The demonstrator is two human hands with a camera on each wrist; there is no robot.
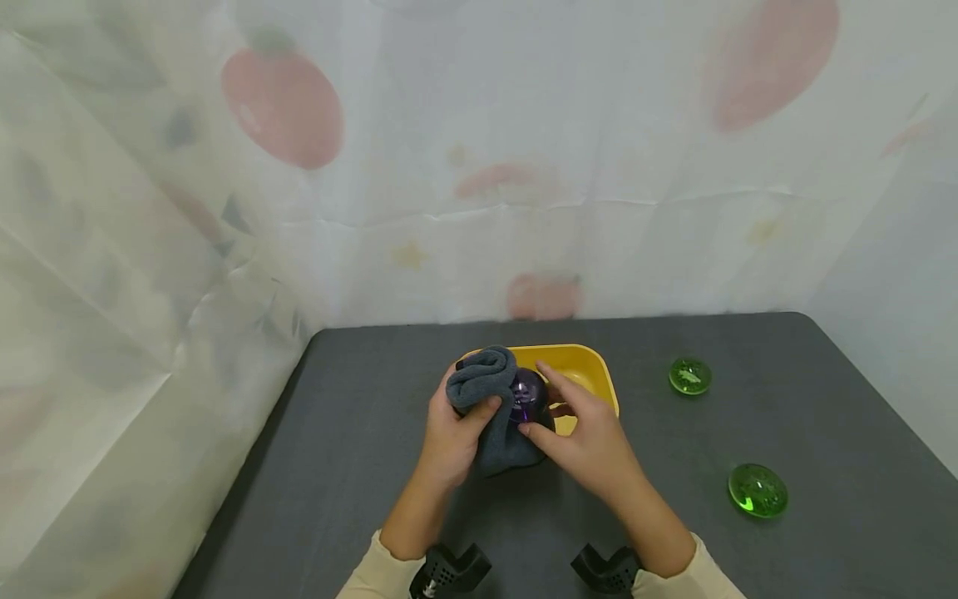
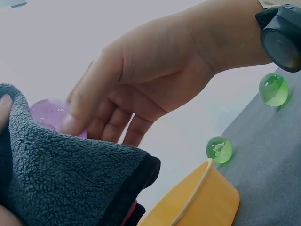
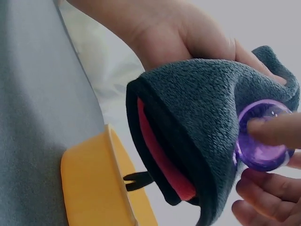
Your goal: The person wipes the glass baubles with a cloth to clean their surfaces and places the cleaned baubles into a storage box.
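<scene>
My left hand grips a dark grey cloth bunched around a purple translucent ball. My right hand holds the ball with curled fingers from the right side. In the right wrist view the purple ball sits against the grey cloth, whose inner layer is red, with a fingertip across the ball. The left wrist view shows the cloth in front, the ball behind it and my right hand curled over it. Both hands hover just in front of a yellow tray.
The dark grey table carries two green glass balls at the right, one farther and one nearer. A pale printed curtain hangs behind and to the left. Black wrist cameras sit on both forearms.
</scene>
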